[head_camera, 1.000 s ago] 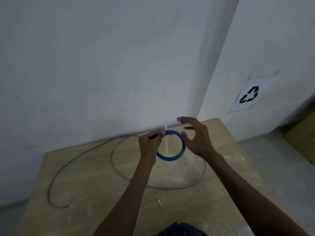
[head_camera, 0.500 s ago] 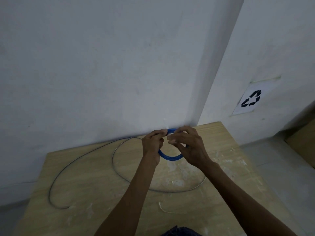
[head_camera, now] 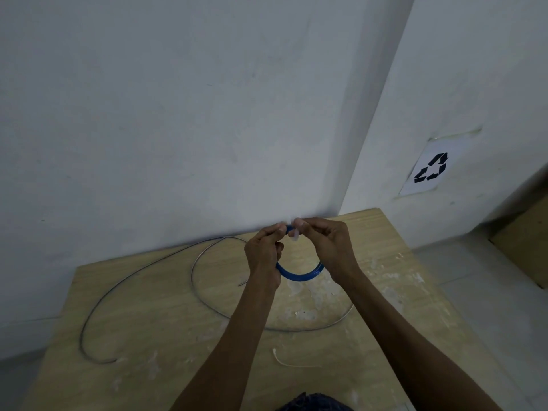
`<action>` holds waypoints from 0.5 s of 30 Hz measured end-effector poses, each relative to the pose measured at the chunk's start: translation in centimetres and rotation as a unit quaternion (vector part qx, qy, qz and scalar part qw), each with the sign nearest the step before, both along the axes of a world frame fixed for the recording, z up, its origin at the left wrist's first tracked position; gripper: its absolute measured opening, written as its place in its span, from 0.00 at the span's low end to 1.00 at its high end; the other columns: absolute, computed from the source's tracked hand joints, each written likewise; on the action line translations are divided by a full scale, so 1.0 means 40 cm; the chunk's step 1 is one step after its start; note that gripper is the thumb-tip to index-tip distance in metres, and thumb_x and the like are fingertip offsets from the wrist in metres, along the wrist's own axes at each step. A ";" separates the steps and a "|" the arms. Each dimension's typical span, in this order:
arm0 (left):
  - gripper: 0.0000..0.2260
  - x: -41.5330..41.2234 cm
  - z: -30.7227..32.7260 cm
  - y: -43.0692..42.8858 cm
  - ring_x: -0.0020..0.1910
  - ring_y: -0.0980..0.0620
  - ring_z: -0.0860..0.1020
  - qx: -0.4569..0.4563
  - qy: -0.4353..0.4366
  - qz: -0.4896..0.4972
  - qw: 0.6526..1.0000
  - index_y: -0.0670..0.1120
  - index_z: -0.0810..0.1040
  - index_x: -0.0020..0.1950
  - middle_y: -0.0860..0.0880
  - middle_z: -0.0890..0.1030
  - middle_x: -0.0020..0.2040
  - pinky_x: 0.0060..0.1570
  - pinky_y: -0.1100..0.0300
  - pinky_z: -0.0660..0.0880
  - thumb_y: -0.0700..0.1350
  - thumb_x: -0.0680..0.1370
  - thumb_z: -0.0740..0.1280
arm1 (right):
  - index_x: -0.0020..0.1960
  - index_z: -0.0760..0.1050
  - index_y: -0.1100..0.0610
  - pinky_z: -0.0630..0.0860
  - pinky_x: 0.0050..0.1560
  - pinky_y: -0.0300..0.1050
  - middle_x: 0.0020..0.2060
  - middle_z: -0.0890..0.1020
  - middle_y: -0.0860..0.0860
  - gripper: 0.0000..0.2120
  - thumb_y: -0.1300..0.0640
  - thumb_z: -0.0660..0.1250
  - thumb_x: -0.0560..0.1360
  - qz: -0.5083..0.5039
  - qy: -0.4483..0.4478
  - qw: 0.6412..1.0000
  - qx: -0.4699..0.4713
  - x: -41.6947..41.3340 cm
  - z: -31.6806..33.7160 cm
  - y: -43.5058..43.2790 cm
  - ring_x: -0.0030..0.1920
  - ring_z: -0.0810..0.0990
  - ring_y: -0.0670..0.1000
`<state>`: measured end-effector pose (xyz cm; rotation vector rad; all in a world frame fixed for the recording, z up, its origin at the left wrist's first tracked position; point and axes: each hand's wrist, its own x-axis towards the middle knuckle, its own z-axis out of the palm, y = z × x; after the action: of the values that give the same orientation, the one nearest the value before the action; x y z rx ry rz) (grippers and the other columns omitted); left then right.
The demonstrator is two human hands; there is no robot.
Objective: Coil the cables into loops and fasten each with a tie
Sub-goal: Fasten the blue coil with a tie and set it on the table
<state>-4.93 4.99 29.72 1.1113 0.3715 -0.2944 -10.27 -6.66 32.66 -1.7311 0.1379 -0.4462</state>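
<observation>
Nearest: thin white tie point(head_camera: 292, 362) lying loose and curved on the pale, scuffed wooden table point(head_camera: 148, 336). Further in, bare grey cable point(head_camera: 207, 292) sprawled flat in one wide, uncoiled loop. Above that, glossy blue cable coil point(head_camera: 299, 273) held up off the wood, left hand point(head_camera: 264, 250) and right hand point(head_camera: 329, 241) both pinched tight at its top around a small white tie bit point(head_camera: 293, 234). Compared to a second ago: right hand gone from spread open to closed on the coil. Recycling sign point(head_camera: 430, 169) taped on far wall.
</observation>
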 end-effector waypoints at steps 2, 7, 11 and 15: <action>0.06 -0.002 0.004 0.001 0.27 0.56 0.66 -0.004 0.001 0.000 1.000 0.41 0.87 0.51 0.45 0.83 0.41 0.27 0.66 0.66 0.34 0.77 0.72 | 0.48 0.87 0.49 0.79 0.54 0.37 0.44 0.88 0.45 0.05 0.57 0.72 0.78 -0.019 -0.002 1.000 -0.006 -0.001 0.002 0.005 0.50 0.86 0.44; 0.10 0.000 0.018 -0.004 0.30 0.60 0.76 0.031 -0.076 -0.005 0.997 0.46 0.87 0.57 0.52 0.87 0.42 0.31 0.67 0.71 0.35 0.79 0.71 | 0.45 0.87 0.54 0.71 0.56 0.33 0.57 0.81 0.46 0.07 0.50 0.76 0.74 -0.102 0.089 0.989 -0.061 0.015 0.001 0.022 0.58 0.78 0.46; 0.10 0.010 0.034 -0.002 0.48 0.57 0.85 0.080 -0.154 -0.018 0.985 0.44 0.87 0.58 0.51 0.88 0.51 0.40 0.67 0.79 0.37 0.79 0.71 | 0.44 0.86 0.56 0.69 0.64 0.43 0.64 0.79 0.48 0.12 0.51 0.69 0.81 -0.047 0.142 0.988 -0.037 0.022 0.019 0.023 0.61 0.76 0.49; 0.10 0.014 0.042 0.003 0.51 0.58 0.85 0.091 -0.188 -0.037 0.977 0.45 0.86 0.59 0.54 0.88 0.51 0.44 0.65 0.79 0.37 0.79 0.71 | 0.40 0.85 0.54 0.66 0.63 0.45 0.61 0.79 0.46 0.15 0.52 0.67 0.82 -0.008 0.146 0.989 -0.011 0.024 0.038 0.010 0.62 0.76 0.47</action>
<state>-4.37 5.13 31.41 1.3328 0.0200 -0.1124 -9.31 -6.27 34.19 -1.8107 0.3588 -0.2029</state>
